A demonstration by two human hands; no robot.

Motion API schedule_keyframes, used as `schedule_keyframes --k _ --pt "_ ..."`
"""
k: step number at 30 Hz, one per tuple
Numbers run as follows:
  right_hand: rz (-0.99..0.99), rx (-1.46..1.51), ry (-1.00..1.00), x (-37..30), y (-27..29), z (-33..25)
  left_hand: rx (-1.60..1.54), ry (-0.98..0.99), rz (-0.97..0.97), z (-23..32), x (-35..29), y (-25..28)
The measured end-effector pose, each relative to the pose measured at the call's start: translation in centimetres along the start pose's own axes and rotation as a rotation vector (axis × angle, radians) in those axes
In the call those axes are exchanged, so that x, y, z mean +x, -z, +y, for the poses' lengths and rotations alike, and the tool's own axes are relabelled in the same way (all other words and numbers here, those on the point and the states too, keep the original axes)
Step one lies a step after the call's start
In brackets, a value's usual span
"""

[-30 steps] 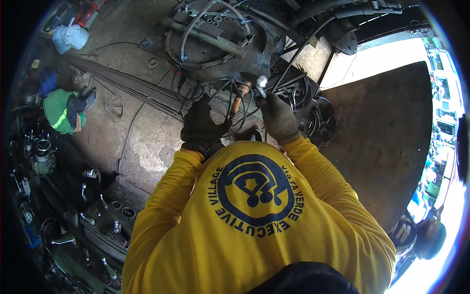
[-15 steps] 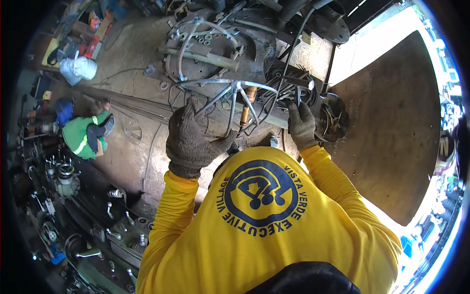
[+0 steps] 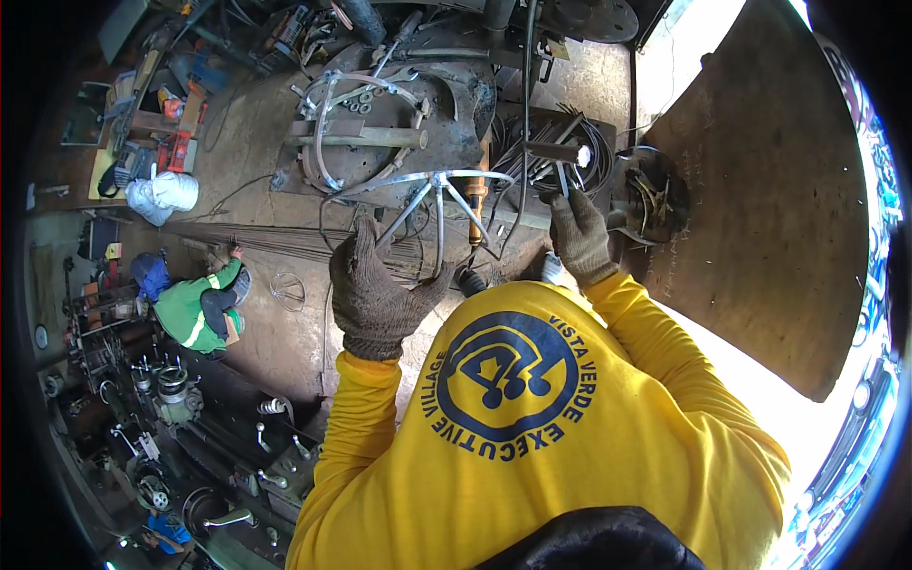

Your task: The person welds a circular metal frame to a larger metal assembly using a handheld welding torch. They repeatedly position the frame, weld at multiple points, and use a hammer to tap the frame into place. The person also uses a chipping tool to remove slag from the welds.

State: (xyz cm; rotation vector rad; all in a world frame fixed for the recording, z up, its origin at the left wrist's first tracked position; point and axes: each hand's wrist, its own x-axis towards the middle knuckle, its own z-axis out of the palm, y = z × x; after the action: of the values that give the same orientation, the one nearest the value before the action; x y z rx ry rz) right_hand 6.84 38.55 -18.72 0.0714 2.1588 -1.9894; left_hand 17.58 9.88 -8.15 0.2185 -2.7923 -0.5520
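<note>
My left hand (image 3: 380, 285), in a dark knit glove, grips a spoked metal frame (image 3: 438, 179) by its near spokes. Thumb and fingers are spread wide around them; the fingertips are partly hidden. Thin bars fan down from the frame's hub under a curved rim. In my gloved right hand (image 3: 581, 237) is a hammer (image 3: 560, 152), held upright by its metal handle, its head to the right of the frame and apart from it. An orange power tool (image 3: 477, 199) shows behind the frame's right spokes.
Beyond lies a steel plate (image 3: 456, 114) bearing a round bar frame (image 3: 328, 123) and washers. Coiled wire (image 3: 598, 142) and a round metal container (image 3: 655, 195) sit at right, near a large brown sheet (image 3: 760, 209). A person in green (image 3: 195, 309) crouches at left beside long rods (image 3: 266, 242).
The view has shifted, so the surroundings sit differently. The spoked frame has turned slightly and come a little nearer my left hand. My right hand still holds the hammer, its head tilted differently.
</note>
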Motion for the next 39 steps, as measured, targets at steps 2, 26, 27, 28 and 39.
schedule_keyframes --k 2,26,27,28,39 --pt "-0.014 -0.03 0.014 -0.1 0.0 -0.2 -0.053 0.078 -0.04 0.0 -0.1 -1.1" --pt "-0.417 -0.591 0.332 1.7 -8.6 -7.4 -0.138 0.239 -0.069 -7.9 -3.1 -13.9" --pt "-0.417 -0.645 0.317 1.5 -8.9 -7.3 -0.14 0.234 -0.062 -8.0 -3.1 -14.1" --pt "-0.415 -0.695 0.305 1.4 -9.1 -7.1 -0.165 0.247 -0.079 -8.2 -3.1 -14.3" --pt "-0.406 -0.819 0.501 1.4 -9.2 -7.4 -0.123 0.275 -0.162 -8.2 -2.9 -14.4"
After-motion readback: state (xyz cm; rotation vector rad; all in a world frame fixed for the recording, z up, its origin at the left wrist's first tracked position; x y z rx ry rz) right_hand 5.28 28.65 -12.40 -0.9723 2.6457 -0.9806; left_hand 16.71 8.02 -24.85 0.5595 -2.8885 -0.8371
